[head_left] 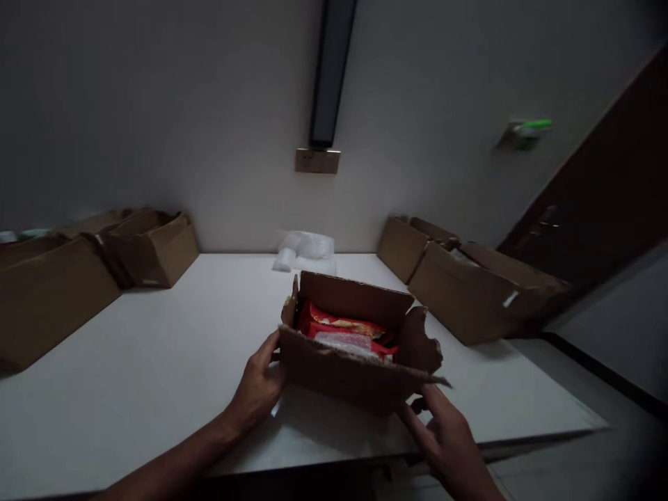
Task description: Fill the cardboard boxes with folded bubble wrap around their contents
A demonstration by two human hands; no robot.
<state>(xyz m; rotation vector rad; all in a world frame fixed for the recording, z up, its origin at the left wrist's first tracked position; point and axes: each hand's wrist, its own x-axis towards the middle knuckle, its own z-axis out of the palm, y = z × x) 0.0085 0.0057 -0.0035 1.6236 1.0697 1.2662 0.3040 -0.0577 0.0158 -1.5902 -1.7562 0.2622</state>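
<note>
A cardboard box (344,379) with a torn, ragged rim sits at a slant near the front of the white table. Its top is uncovered, showing red packets (339,321) and a piece of clear bubble wrap (347,341) inside. My left hand (261,379) grips the box at its left front corner, the fingers partly hidden behind it. At the lower right front corner, my right hand (441,428) holds the box with thumb and fingers bent around the edge. The packets' lower parts are hidden by the front wall.
Crumpled bubble wrap (307,250) lies at the back of the white table (172,355). Larger cardboard boxes stand on the left (57,299) and right (462,292). A wall socket (317,161) is above the table, and a dark door (589,181) is at the right.
</note>
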